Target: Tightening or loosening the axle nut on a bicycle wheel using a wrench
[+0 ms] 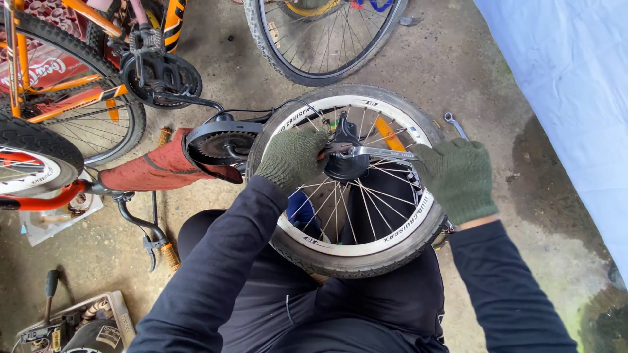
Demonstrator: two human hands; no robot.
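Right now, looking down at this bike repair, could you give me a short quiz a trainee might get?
1. True or false: both hands wear green knit gloves.
2. What does the right hand hold? A) a hammer B) a flat spanner C) a pump
3. Where does the left hand rest?

Key
1. True.
2. B; it lies across the spokes to the hub of the small white-walled wheel.
3. On the wheel's upper left, fingers reaching to the hub.
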